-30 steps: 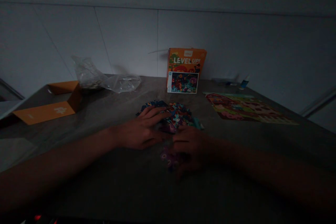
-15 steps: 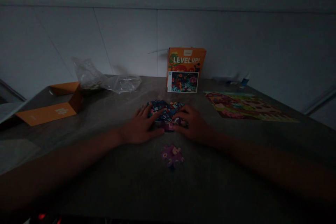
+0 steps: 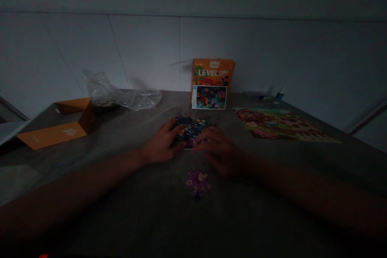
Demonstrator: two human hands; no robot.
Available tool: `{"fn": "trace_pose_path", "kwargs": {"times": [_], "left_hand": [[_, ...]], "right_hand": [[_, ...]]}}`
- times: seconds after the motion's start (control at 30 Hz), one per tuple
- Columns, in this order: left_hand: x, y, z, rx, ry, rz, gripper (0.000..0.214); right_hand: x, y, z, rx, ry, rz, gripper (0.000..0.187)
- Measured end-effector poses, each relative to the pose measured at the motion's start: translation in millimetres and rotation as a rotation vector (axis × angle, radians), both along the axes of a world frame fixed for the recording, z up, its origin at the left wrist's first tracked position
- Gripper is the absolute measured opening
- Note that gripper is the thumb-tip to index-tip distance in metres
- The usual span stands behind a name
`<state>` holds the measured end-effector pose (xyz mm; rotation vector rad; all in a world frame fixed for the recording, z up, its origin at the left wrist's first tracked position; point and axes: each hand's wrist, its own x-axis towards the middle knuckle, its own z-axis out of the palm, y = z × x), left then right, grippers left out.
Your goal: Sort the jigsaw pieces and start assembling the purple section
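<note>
A pile of dark, colourful jigsaw puzzle pieces lies on the grey table between my hands. My left hand rests against the pile's left side, fingers spread over its edge. From the right, my right hand reaches across the pile's near right part with its fingers stretched out; it is slightly blurred. Neither hand visibly holds a piece. Nearer to me, a few joined purple puzzle pieces lie apart from the pile. The light is dim, so single pieces are hard to tell apart.
An orange "LEVEL UP!" box stands at the back, a picture card leaning on it. An assembled farm puzzle lies right, near a small blue bottle. An open orange box and clear plastic bags are left.
My right hand has drawn slightly toward me and its fingers have shifted over the pile's near edge. My left hand stays at the pile. The whole view has tilted a little.
</note>
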<state>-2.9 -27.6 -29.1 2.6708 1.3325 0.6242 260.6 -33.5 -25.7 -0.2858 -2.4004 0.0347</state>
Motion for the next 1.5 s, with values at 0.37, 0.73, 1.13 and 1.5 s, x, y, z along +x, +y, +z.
{"fn": "trace_pose_path", "kwargs": {"times": [0.37, 0.73, 1.13, 1.5], "left_hand": [[-2.3, -8.7, 29.3, 0.179, -0.070, 0.060, 0.028], [-41.6, -37.0, 84.2, -0.765, 0.436, -0.042, 0.031], [-39.1, -30.4, 75.0, -0.762, 0.337, 0.066, 0.014], [-42.2, -29.1, 75.9, -0.758, 0.345, 0.045, 0.019]], "right_hand": [[-2.5, -21.4, 13.8, -0.103, -0.337, 0.243, 0.023], [-1.0, -21.2, 14.8, -0.073, -0.366, 0.244, 0.028], [-1.9, -22.2, 16.6, -0.120, -0.381, 0.235, 0.029], [-2.0, -18.9, 14.5, -0.134, -0.365, 0.264, 0.035]]}}
